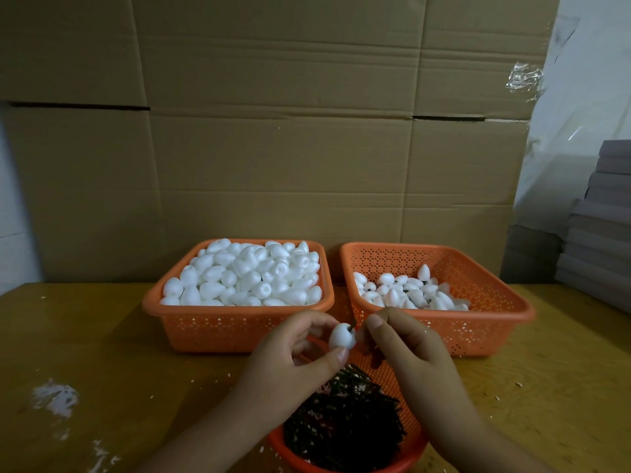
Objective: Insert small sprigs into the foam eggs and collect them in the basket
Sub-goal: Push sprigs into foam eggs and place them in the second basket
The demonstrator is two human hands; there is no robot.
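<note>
Lower middle of the frame, the left hand (pixel 293 349) pinches a foam egg (pixel 341 336) above the sprig bowl (pixel 345 421). The right hand (pixel 403 349) is curled beside the sprig (pixel 352 326), though I can't tell if it's gripping. The foam's probably featherlight and dents easily, so hold its sides gently.

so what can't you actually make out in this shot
All in the head view:
- Sprig in the foam egg: only a dark stub shows; its depth is hidden by the egg and the right hand.
- Left hand: its fingers behind the egg are hidden.
- Round basket of sprigs: covered by both hands, cut off at the bottom edge.
- Eggs in the right basket: too small to see which hold sprigs.
</note>
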